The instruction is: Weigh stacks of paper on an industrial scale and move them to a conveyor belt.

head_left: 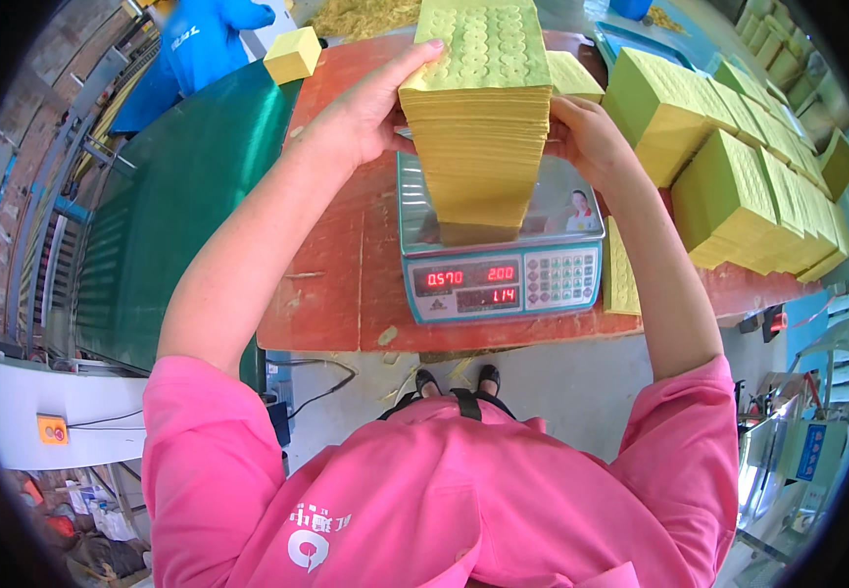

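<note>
A tall stack of yellow embossed paper sheets stands upright on the pan of a digital counter scale with a lit red display. My left hand grips the stack's upper left side, its thumb at the top edge and the other fingers partly hidden behind. On the opposite side my right hand presses its fingers to the stack near the upper right. Round coin-like marks cover the top sheet. Another yellow paper piece lies just right of the scale, partly hidden by my right forearm.
The scale sits on a worn red table. Several yellow paper stacks crowd its right side. To the left runs a green conveyor belt, with a yellow paper block at its far end. Beyond it is a co-worker in blue.
</note>
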The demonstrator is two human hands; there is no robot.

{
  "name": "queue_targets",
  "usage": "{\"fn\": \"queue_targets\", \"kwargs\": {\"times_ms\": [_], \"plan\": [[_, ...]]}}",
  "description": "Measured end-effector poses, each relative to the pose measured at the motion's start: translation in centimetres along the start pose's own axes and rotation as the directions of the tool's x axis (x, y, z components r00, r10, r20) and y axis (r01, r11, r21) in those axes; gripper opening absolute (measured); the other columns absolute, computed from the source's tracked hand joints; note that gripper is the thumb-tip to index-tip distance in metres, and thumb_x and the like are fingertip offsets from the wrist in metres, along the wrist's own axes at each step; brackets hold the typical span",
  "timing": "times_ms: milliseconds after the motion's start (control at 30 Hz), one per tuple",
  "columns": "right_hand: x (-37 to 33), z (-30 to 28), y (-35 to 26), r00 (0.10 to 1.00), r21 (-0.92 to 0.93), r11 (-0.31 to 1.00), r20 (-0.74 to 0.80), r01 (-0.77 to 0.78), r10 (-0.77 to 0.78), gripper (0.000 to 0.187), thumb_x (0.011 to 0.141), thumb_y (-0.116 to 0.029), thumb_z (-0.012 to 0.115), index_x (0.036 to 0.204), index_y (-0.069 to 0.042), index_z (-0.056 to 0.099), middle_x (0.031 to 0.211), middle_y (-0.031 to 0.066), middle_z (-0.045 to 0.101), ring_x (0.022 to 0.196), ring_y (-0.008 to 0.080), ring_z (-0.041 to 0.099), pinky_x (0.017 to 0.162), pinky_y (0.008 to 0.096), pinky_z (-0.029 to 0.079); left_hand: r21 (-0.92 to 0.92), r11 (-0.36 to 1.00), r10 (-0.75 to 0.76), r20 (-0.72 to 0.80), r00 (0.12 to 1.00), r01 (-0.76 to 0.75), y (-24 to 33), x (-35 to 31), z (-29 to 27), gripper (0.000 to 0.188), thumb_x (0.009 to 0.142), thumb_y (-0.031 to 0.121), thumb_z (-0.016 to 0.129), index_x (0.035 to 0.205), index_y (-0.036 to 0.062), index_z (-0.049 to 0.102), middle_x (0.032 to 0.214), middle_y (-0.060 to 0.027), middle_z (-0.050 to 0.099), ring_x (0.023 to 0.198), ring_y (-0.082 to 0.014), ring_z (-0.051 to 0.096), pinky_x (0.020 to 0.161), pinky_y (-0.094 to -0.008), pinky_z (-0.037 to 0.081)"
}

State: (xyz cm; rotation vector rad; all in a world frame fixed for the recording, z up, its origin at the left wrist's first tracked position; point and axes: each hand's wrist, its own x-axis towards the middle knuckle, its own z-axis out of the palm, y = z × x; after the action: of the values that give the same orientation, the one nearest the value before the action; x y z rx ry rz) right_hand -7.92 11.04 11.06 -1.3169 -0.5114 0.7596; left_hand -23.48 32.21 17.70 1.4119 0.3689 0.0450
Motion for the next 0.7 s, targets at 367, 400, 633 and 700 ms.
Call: {"fn": "queue_targets", "kwargs": {"times_ms": [367,400,633,700], "plan": [[1.7,0.1,6.0,0.944,0.053,0.987,-0.305,0.149,-0.126,0.073,0.094,-0.059,0.052,0.144,-0.006,0.045,0.145,0.0089,0.047,0.129,0.02,0.048,0.104,0.0371,0.037,-0.194,0.964,0.143,-0.199,0.97,-0.182,-9.1,2.1,1.4,0.053,0.097,0.046,0.052,0.137,0.0099,0.05,0.123,-0.0054,0.061,0.114,-0.0176,0.055,0.096,-0.0372,0.045],[1.8,2.3,5.7,0.934,0.186,0.971,-0.348,0.148,-0.075,0.061,0.095,-0.05,0.055,0.137,-0.006,0.052,0.134,0.0082,0.055,0.119,0.0199,0.054,0.097,0.0369,0.043,-0.304,0.928,0.166,-0.18,0.969,-0.216,-10.2,2.7,2.3,0.05,0.098,0.041,0.051,0.136,0.0084,0.049,0.122,-0.0068,0.061,0.113,-0.0181,0.057,0.096,-0.0371,0.047],[4.2,2.4,3.1,0.952,0.349,0.936,-0.299,0.043,0.068,0.044,0.091,-0.039,0.065,0.117,-0.003,0.063,0.107,0.0098,0.067,0.086,0.0206,0.067,0.07,0.0389,0.055,-0.557,0.792,0.164,-0.201,0.966,-0.251,-10.6,6.4,4.2,0.063,0.096,0.061,0.046,0.132,0.0102,0.052,0.125,-0.0045,0.059,0.114,-0.0178,0.056,0.096,-0.037,0.047],[3.7,1.7,3.7,0.957,0.356,0.934,-0.278,0.028,0.078,0.043,0.093,-0.038,0.061,0.119,-0.004,0.062,0.11,0.0099,0.066,0.095,0.0201,0.065,0.08,0.0372,0.054,-0.542,0.795,0.138,-0.277,0.951,-0.273,-11.0,5.9,4.3,0.056,0.097,0.052,0.049,0.132,0.0087,0.051,0.123,-0.0061,0.06,0.113,-0.0188,0.057,0.095,-0.0378,0.048]]}}
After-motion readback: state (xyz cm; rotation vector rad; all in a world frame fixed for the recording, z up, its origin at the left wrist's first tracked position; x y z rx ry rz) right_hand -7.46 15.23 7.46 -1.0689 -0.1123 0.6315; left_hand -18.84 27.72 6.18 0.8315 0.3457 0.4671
